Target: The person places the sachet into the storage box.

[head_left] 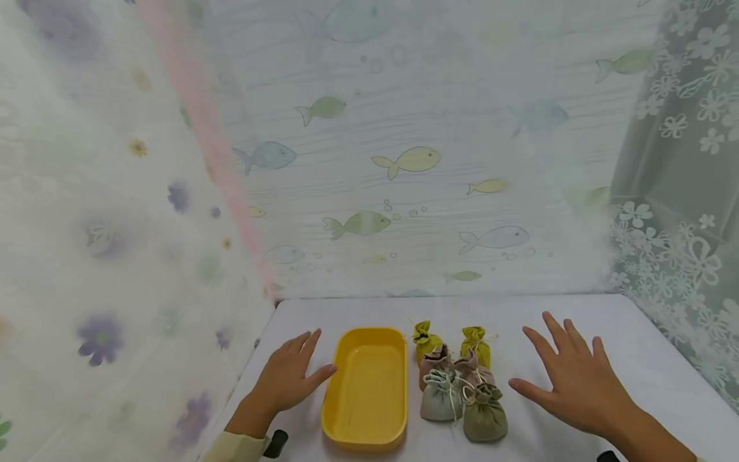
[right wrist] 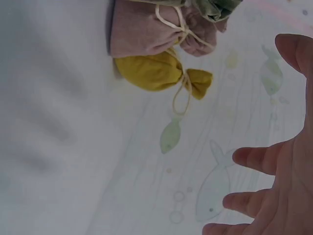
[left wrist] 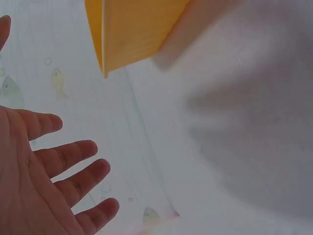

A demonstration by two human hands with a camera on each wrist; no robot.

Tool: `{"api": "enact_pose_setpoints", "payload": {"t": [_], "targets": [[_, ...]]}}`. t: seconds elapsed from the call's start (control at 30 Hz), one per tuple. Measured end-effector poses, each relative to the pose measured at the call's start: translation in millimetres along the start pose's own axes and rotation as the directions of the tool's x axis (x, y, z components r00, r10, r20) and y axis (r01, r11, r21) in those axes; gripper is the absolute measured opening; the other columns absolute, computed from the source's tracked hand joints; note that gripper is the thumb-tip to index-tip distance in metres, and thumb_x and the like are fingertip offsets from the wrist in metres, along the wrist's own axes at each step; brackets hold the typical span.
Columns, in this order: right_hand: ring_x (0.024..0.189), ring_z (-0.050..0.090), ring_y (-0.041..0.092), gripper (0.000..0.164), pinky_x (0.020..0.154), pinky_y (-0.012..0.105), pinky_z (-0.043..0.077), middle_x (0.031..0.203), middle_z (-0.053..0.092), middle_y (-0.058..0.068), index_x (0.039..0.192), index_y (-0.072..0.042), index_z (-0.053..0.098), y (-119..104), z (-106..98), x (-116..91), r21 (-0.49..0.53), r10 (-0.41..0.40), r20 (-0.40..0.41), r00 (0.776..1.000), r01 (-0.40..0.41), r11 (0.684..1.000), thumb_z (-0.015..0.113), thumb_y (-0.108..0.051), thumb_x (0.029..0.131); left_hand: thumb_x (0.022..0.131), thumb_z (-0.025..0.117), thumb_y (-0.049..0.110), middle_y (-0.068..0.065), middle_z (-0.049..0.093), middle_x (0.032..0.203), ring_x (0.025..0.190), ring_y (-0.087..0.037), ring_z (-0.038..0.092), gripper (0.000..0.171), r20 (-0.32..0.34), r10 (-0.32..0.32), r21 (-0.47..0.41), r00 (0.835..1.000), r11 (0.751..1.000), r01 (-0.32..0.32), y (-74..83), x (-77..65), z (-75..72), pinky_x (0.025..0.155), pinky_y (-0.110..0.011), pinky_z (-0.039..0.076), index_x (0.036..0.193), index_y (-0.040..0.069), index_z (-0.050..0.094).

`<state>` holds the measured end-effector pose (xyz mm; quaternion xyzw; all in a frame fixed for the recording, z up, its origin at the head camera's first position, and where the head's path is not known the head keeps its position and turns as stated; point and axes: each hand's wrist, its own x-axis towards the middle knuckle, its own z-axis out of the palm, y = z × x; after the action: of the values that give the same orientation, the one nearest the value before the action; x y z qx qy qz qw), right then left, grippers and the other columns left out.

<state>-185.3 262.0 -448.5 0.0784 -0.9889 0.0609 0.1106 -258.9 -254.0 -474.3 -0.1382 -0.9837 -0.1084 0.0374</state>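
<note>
My left hand (head_left: 290, 374) is spread over the table beside the yellow tray (head_left: 365, 443), its thumb tip overlapping the tray's left rim in the head view. Nothing is in that hand. To the right of the tray stand several small drawstring pouches in two columns: mustard yellow pouches (head_left: 475, 343) at the back, dusty pink pouches (head_left: 435, 361) in the middle, and a pale grey-blue pouch (head_left: 441, 401) and an olive pouch (head_left: 485, 420) in front. Right of them my right hand (head_left: 583, 382) is held with fingers fanned, apart from the pouches and holding nothing.
The white tabletop (head_left: 554, 443) carries the tray and pouches. A curtain printed with fish (head_left: 412, 160) hangs behind its far edge, a flowered curtain (head_left: 101, 337) along the left and a lacy flowered one (head_left: 693, 269) on the right. Dark wrist straps show at both wrists.
</note>
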Motion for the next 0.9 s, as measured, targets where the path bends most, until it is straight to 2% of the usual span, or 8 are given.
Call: {"api": "enact_pose_setpoints", "payload": {"t": [0.17,0.3,0.47,0.57,0.63,0.73,0.83,0.9], "targets": [[0.141,0.038,0.055,0.104,0.103,0.089,0.022,0.163,0.035,0.022,0.153,-0.020,0.050,-10.9,1.2,3.9,0.007,-0.034,-0.019,0.999,0.034,0.999,0.046,-0.094,0.079,0.093,0.051,0.077,-0.011,0.045,0.160,0.136,-0.033,0.055,0.095,0.097,-0.066,-0.152,0.993,0.985,0.080,1.1,4.6,10.3,0.110,-0.062,0.046,0.165,0.019,0.030],[0.134,0.049,0.049,0.094,0.104,0.085,0.029,0.154,0.048,0.019,0.145,-0.020,0.058,-20.1,0.8,8.4,0.026,-0.073,-0.066,0.995,0.075,0.997,0.054,-0.089,0.081,0.093,0.060,0.071,-0.015,0.047,0.157,0.122,-0.028,0.062,0.095,0.162,-0.083,-0.313,0.983,0.941,0.131,2.2,9.2,17.0,0.103,-0.058,0.053,0.164,0.015,0.031],[0.126,0.058,0.041,0.077,0.102,0.074,0.041,0.141,0.060,0.012,0.134,-0.021,0.066,-33.6,2.7,14.3,0.041,-0.122,-0.110,0.986,0.127,0.991,0.069,-0.077,0.082,0.094,0.068,0.058,-0.019,0.051,0.152,0.116,-0.026,0.064,0.090,0.185,-0.076,-0.458,0.980,0.876,0.154,1.8,16.2,28.4,0.085,-0.046,0.062,0.162,0.011,0.032],[0.123,0.060,0.037,0.071,0.102,0.070,0.045,0.136,0.063,0.008,0.129,-0.024,0.068,-41.7,4.9,17.8,0.050,-0.147,-0.121,0.982,0.154,0.987,0.070,-0.076,0.081,0.093,0.071,0.055,-0.019,0.051,0.151,0.118,-0.029,0.062,0.090,0.202,-0.098,-0.529,0.975,0.827,0.193,1.4,19.0,35.3,0.075,-0.039,0.064,0.161,0.011,0.033],[0.121,0.061,0.035,0.070,0.101,0.067,0.047,0.133,0.064,0.005,0.127,-0.024,0.069,-46.7,6.3,20.1,0.063,-0.160,-0.129,0.979,0.169,0.984,0.071,-0.076,0.080,0.093,0.072,0.054,-0.020,0.051,0.151,0.121,-0.032,0.062,0.089,0.218,-0.115,-0.578,0.969,0.785,0.223,0.6,20.4,39.7,0.070,-0.037,0.064,0.161,0.011,0.034],[0.117,0.064,0.031,0.069,0.098,0.063,0.051,0.128,0.066,0.002,0.124,-0.022,0.070,-53.3,8.6,23.2,0.094,-0.178,-0.136,0.975,0.192,0.977,0.072,-0.075,0.081,0.093,0.072,0.053,-0.019,0.052,0.149,0.124,-0.036,0.061,0.085,0.231,-0.137,-0.633,0.963,0.731,0.255,-1.2,21.8,45.3,0.069,-0.038,0.065,0.159,0.012,0.037],[0.112,0.066,0.028,0.069,0.096,0.060,0.053,0.122,0.068,-0.001,0.121,-0.020,0.070,-59.3,11.0,25.2,0.102,-0.192,-0.140,0.972,0.207,0.973,0.069,-0.077,0.082,0.094,0.072,0.051,-0.020,0.053,0.148,0.126,-0.037,0.060,0.080,0.247,-0.152,-0.694,0.957,0.662,0.284,-2.8,23.4,50.0,0.069,-0.041,0.065,0.158,0.012,0.041],[0.110,0.066,0.024,0.069,0.097,0.060,0.051,0.118,0.069,-0.003,0.119,-0.022,0.071,-63.2,13.1,26.3,0.105,-0.198,-0.143,0.970,0.213,0.971,0.064,-0.081,0.083,0.095,0.071,0.049,-0.021,0.053,0.148,0.125,-0.037,0.061,0.078,0.265,-0.152,-0.737,0.952,0.605,0.302,-3.7,24.7,51.6,0.071,-0.043,0.065,0.157,0.011,0.042]]}}
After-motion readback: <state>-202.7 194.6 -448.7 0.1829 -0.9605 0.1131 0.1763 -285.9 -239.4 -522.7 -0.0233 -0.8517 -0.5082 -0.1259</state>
